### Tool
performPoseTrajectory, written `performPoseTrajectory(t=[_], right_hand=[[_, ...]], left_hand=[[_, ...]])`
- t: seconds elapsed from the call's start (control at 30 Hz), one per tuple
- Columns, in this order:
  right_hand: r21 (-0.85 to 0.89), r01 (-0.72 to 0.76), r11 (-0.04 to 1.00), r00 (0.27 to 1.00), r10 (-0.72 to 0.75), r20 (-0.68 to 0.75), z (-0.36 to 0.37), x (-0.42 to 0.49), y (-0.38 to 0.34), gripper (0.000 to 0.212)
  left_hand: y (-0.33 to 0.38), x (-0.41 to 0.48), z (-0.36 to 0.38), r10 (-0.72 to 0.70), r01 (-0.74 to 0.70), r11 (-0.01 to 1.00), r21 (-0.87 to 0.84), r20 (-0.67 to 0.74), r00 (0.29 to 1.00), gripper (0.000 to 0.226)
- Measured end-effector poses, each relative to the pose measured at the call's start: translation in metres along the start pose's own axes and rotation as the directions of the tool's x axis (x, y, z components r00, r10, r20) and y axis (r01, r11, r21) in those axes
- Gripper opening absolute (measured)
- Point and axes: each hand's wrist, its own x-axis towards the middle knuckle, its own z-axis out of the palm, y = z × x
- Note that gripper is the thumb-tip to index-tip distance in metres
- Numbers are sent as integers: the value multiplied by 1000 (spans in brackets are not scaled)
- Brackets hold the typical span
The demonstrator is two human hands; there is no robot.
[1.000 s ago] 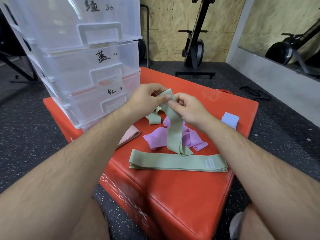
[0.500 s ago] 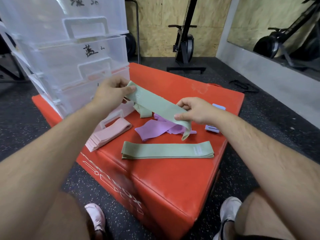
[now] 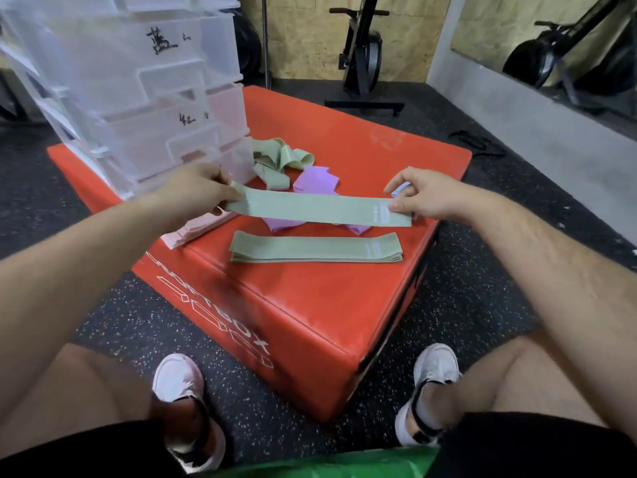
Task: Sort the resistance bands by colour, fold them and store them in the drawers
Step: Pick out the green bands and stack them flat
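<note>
I hold a green resistance band [image 3: 319, 210] stretched flat and level above the red box. My left hand [image 3: 196, 193] pinches its left end and my right hand [image 3: 422, 194] pinches its right end by the printed label. Just below it a stack of flat green bands [image 3: 315, 248] lies on the box top. Loose green bands [image 3: 281, 160] sit tangled behind, beside purple bands [image 3: 315, 179]. A folded pink stack [image 3: 196, 229] lies under my left wrist. The clear drawer unit [image 3: 144, 94] stands at the back left.
The red soft box [image 3: 310, 305] carries everything and sits on black rubber floor. A light blue band [image 3: 400, 189] peeks out behind my right fingers. An exercise machine [image 3: 362, 56] stands at the back wall. My shoes [image 3: 182, 384] rest in front of the box.
I have pulled the green band from a slanted, drooping hold into a straight level strip, hands moving apart. My view has tilted downward, showing my legs and shoes.
</note>
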Motion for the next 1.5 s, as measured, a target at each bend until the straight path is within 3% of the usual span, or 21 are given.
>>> performPoseTrajectory(t=[0.3,0.57,0.73,0.83,0.93,1.2,1.5], right_hand=[[-294,54,954,998,-56,3,32,-9,9,16],[-432,122,894,993,-109,54,52,-6,19,18],[-479,203,854,979,-176,101,49,-6,23,27],[-438,228,869,970,-166,176,45,-11,23,36],[-452,250,856,961,-163,223,46,-15,24,41],[-495,277,824,957,-189,221,46,-17,25,42],[-454,352,819,936,-322,145,57,16,-28,48]], left_hand=[[-27,-20,21,116,-132,962,240,79,990,16],[-47,-19,28,220,-275,817,507,167,961,11],[-52,-21,28,393,-456,745,487,233,890,21],[-51,-25,25,354,-509,743,435,390,850,49],[-55,-25,28,330,-518,741,427,439,835,45],[-56,-22,30,333,-533,721,442,453,827,42],[-18,5,41,397,-516,693,504,330,856,64]])
